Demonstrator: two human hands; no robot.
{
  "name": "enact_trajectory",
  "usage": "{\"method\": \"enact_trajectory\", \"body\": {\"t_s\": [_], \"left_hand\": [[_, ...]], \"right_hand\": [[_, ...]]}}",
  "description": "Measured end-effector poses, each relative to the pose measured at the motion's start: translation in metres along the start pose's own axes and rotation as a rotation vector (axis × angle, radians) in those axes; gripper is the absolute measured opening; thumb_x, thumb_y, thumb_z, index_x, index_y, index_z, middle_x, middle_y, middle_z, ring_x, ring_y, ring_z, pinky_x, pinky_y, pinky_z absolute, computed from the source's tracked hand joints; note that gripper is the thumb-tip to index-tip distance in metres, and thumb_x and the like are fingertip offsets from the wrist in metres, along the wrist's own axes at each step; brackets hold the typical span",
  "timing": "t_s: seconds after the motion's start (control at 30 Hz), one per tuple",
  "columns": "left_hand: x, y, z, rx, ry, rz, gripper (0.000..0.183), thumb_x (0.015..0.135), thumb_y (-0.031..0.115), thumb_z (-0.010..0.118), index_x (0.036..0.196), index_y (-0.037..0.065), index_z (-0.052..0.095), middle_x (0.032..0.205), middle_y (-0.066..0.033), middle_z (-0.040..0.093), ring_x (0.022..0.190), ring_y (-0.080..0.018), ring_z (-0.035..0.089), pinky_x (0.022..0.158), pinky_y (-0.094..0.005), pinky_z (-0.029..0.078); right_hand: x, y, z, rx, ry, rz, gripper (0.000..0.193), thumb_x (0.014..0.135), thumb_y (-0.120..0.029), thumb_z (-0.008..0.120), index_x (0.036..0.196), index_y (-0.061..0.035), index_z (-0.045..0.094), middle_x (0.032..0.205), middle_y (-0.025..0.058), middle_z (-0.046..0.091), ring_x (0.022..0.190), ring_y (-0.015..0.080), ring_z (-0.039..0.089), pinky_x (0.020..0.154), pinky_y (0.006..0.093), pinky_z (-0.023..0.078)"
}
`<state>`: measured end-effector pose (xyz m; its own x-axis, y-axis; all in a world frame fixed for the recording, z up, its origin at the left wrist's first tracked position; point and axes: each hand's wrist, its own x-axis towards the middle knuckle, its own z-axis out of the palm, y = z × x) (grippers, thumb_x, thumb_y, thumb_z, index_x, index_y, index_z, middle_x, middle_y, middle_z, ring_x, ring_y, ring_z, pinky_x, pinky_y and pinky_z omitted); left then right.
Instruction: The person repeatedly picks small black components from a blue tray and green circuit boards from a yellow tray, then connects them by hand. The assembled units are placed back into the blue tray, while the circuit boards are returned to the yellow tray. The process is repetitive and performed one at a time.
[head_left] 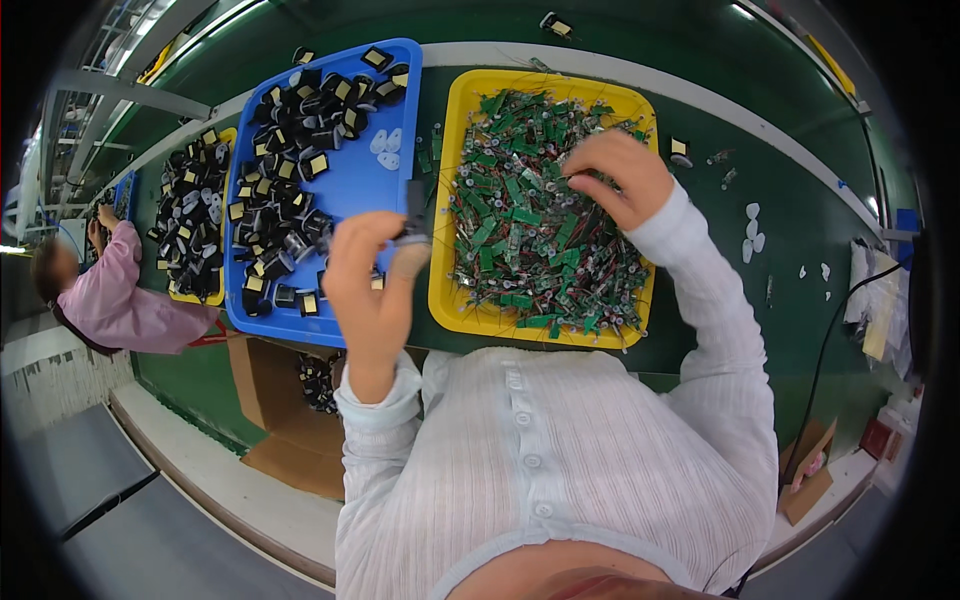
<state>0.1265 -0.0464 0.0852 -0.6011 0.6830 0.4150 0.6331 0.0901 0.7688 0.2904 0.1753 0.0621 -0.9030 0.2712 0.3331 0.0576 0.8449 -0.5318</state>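
My left hand (368,290) is closed on a small black plastic housing (416,212), held between thumb and fingers above the gap between the blue and yellow trays. The housing's lower end is partly hidden by my fingers. Over the right side of the yellow tray (440,290) is my right hand (628,178), its thumb and fingertips pinched together low over the pile. Whatever lies in that pinch is too small to make out. Heaped in this tray are green circuit boards (525,215) with thin red and dark wires and small clear round parts.
The blue tray (345,215) holds many black housings with yellowish pads and several white oval pieces (385,145). Beyond it stands another yellow tray (228,140) of housings, near a person in pink (125,300). White pieces (752,235) lie at right; a cardboard box (285,385) stands below.
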Motion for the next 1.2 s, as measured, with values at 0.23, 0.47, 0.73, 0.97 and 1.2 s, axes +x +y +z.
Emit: {"method": "enact_trajectory", "body": {"t_s": [0.23, 0.47, 0.73, 0.97, 1.2], "left_hand": [[-0.009, 0.035, 0.046, -0.506, -0.181, 0.084, 0.028, 0.066, 0.002, 0.067, 0.093, 0.000, 0.060, 0.088, -0.0122, 0.059, 0.078, -0.0223, 0.057, 0.068, -0.0283, 0.045], [-0.006, 0.051, 0.048, -0.628, -0.311, 0.122, 0.031, 0.067, 0.012, 0.070, 0.093, -0.002, 0.058, 0.095, -0.0136, 0.058, 0.087, -0.0247, 0.057, 0.075, -0.0312, 0.045], [-0.007, 0.056, 0.050, -0.605, -0.202, 0.170, 0.030, 0.068, 0.013, 0.071, 0.090, -0.002, 0.058, 0.097, -0.0150, 0.058, 0.091, -0.0261, 0.055, 0.077, -0.0317, 0.045], [-0.006, 0.058, 0.050, -0.644, -0.221, 0.172, 0.028, 0.069, 0.009, 0.069, 0.091, -0.001, 0.056, 0.097, -0.0150, 0.058, 0.094, -0.0261, 0.054, 0.077, -0.0315, 0.045], [-0.009, 0.062, 0.045, -0.658, -0.349, 0.149, 0.025, 0.076, 0.006, 0.059, 0.097, -0.003, 0.049, 0.105, -0.0159, 0.048, 0.104, -0.0282, 0.047, 0.091, -0.0389, 0.036]], "right_hand": [[-0.028, -0.092, -0.002, 1.208, 0.163, 0.292, 0.010, 0.079, -0.004, 0.056, 0.087, 0.0025, 0.052, 0.077, 0.0048, 0.056, 0.072, 0.0090, 0.052, 0.066, 0.0221, 0.042], [-0.041, -0.104, 0.006, 0.805, 0.489, 0.209, 0.013, 0.075, -0.005, 0.064, 0.081, 0.0004, 0.054, 0.074, 0.0062, 0.057, 0.067, 0.0105, 0.053, 0.061, 0.0221, 0.042], [-0.037, -0.107, 0.007, 0.415, 0.624, 0.032, 0.020, 0.064, 0.000, 0.069, 0.078, -0.0026, 0.056, 0.071, 0.0084, 0.056, 0.063, 0.0218, 0.057, 0.055, 0.0279, 0.045], [-0.037, -0.106, 0.009, 0.121, 0.698, -0.126, 0.029, 0.056, 0.003, 0.073, 0.079, -0.0030, 0.055, 0.070, 0.0084, 0.054, 0.065, 0.0242, 0.057, 0.055, 0.0293, 0.046], [-0.037, -0.107, 0.008, 0.102, 0.763, -0.196, 0.029, 0.054, 0.004, 0.072, 0.078, -0.0012, 0.056, 0.071, 0.0079, 0.053, 0.065, 0.0242, 0.056, 0.054, 0.0295, 0.047]]}}
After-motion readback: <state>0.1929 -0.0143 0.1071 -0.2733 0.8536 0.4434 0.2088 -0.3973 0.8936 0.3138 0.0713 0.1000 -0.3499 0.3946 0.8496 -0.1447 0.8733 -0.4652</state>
